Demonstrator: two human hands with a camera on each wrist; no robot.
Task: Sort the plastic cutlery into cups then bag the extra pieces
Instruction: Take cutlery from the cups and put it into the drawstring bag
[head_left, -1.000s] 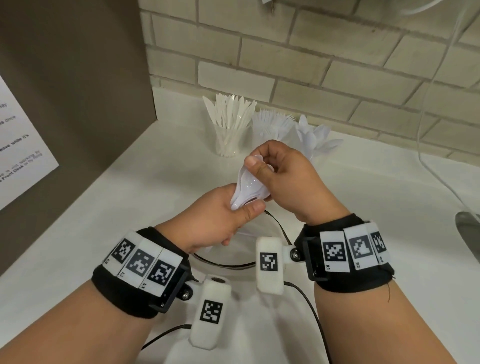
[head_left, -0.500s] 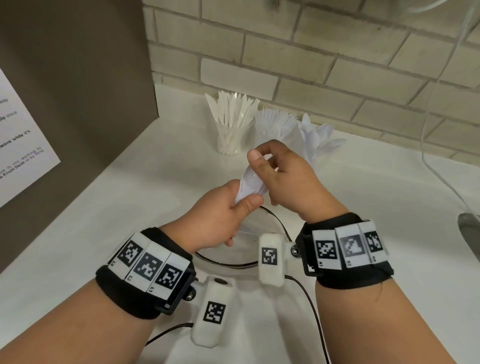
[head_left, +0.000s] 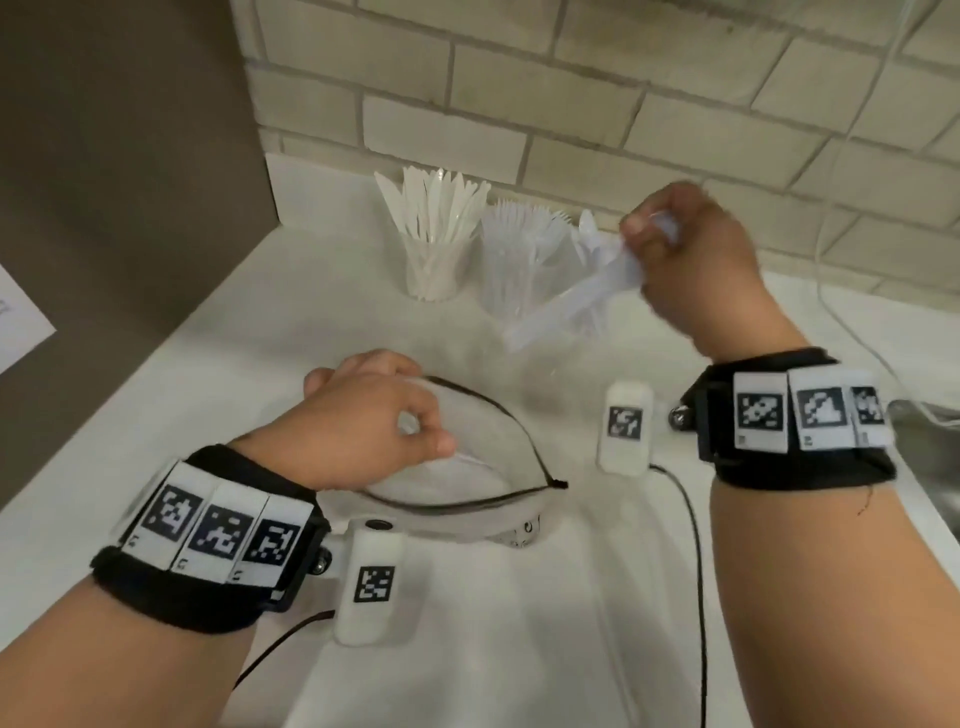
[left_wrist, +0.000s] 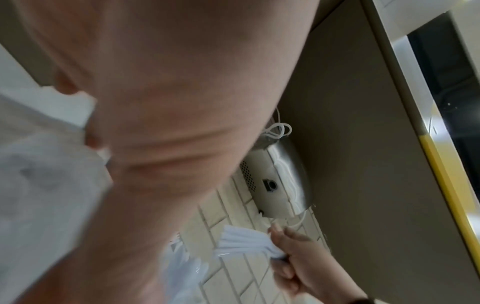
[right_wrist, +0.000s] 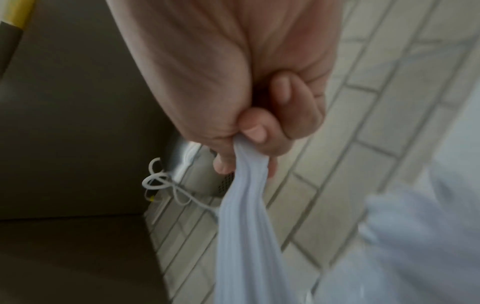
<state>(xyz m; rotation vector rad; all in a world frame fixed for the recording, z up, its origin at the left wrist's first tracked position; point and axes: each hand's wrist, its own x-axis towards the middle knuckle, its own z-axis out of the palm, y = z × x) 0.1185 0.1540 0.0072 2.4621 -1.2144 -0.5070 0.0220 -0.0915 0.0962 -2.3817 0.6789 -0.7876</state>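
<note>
My right hand (head_left: 691, 254) grips a bundle of white plastic spoons (head_left: 571, 296) by their bowls. The handles slant down and left, just in front of the cups. From the right wrist view, fingers (right_wrist: 259, 133) curl round the spoons (right_wrist: 246, 185). My left hand (head_left: 374, 415) pinches the near rim of a clear zip bag (head_left: 467, 478) lying open on the counter. Three clear cups stand at the back: knives (head_left: 434, 260), forks (head_left: 519, 270), and spoons (head_left: 592, 239), partly hidden by my right hand. In the left wrist view the palm fills the frame, with the bag (left_wrist: 39, 185) beside it.
A brick wall (head_left: 519, 104) runs behind the cups and a brown panel (head_left: 104, 156) closes the left side. A white cable (head_left: 841, 312) trails along the right. A steel sink edge (head_left: 930, 457) lies at the far right. A steel wall unit (left_wrist: 280, 181) hangs above.
My right hand has pulled the spoon bundle out of my left hand and carried it up and right toward the cups. My left hand has dropped to the bag's rim.
</note>
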